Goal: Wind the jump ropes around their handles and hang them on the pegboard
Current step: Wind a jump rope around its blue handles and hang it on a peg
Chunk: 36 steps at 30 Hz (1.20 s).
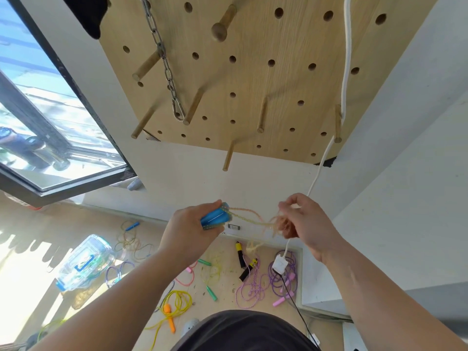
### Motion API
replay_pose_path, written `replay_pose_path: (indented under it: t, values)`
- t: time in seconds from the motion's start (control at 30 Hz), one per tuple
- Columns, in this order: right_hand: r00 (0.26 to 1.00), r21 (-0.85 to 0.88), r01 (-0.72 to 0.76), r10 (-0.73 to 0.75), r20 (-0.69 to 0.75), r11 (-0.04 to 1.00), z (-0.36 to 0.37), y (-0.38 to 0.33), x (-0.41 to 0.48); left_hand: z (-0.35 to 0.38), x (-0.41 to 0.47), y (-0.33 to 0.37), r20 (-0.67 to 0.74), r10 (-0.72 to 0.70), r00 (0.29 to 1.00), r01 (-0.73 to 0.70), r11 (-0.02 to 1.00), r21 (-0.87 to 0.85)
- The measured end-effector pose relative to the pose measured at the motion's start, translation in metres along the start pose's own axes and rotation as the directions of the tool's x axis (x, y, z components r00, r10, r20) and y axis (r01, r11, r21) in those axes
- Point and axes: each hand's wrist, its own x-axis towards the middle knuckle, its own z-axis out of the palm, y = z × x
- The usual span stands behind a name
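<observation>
Head view, looking down and forward past a dark shirt and two bare forearms. The left hand (187,224) is curled around a pair of blue handles (215,216) held side by side, so both ends of one jump rope stay together as a core to wind on. A few turns of its pale yellow-pink rope (249,215) seem to lie across the handles already. The slack runs rightward to the right hand (304,221), whose thumb and fingers pinch a bunched, blurred loop. It is held away from the handles, probably to keep the rope taut for the next turn. By my reading the winding is partway through.

Below the hands, the floor (225,277) holds ropes not yet wound: a yellow one with orange handles (168,315), a purple one with pink handles (281,277), and a pair of black-and-yellow handles (239,252). A clear plastic box (83,262) lies on its side near the window (38,122).

Farther off, the wooden pegboard (253,79) carries a metal chain (164,62) and several bare pegs (262,117), any of which looks free for the finished bundle. A white cord (345,72) hangs down the board's right side, just behind the right hand, and could snag the loop.
</observation>
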Motion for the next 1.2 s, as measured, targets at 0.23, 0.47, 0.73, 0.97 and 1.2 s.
replay_pose_path:
  t: [0.23,0.47,0.73,0.97,1.2]
  values:
    - [0.908,-0.457,0.082,0.123,0.401,0.886,0.019,0.010,-0.011,0.000,-0.002,0.036,-0.117,-0.010,0.993,-0.033,0.931,-0.362]
    - [0.972,-0.309,0.160,-0.095,0.214,0.937,0.022,0.010,-0.011,0.001,0.014,0.007,-0.118,-0.111,0.987,0.088,0.978,-0.187]
    - [0.956,0.159,0.292,-0.292,-0.023,0.943,0.008,-0.013,-0.017,0.013,0.017,-0.052,0.013,-0.319,0.948,0.317,0.946,0.072]
    - [0.997,0.815,0.071,-0.043,-0.057,0.575,-0.017,-0.026,-0.017,0.013,0.009,-0.055,0.008,-0.353,0.936,0.352,0.936,0.015]
    - [0.939,0.085,-0.241,0.255,-0.230,0.967,-0.030,0.044,0.005,-0.004,0.000,0.006,-0.122,-0.118,0.986,0.073,0.945,-0.319]
